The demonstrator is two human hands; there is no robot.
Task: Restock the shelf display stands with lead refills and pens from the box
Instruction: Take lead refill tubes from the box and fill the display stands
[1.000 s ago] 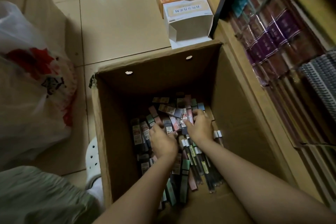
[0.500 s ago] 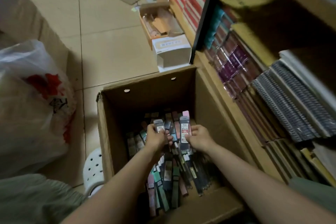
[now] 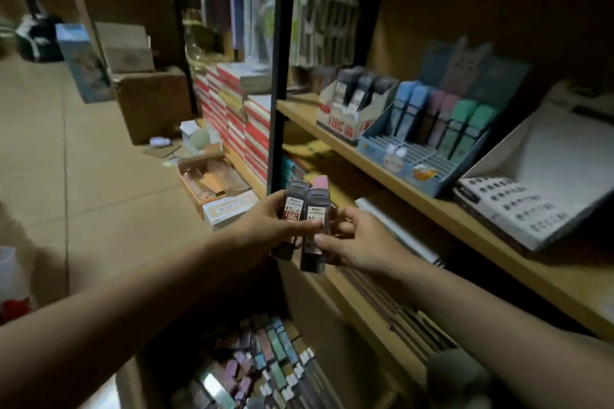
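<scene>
Barely begun: left hand (image 3: pixel 265 226) and right hand (image 3: pixel 352 239) clamped on refills (image 3: pixel 307 219), blue stand (image 3: pixel 422 149) on shelf (image 3: pixel 465 219) half empty, box (image 3: pixel 252 365) well stocked.

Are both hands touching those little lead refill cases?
Touching. The head view shows the left hand wrapped round the lead refill cases, and the right hand pinching their lower half with thumb and fingertips.
</scene>
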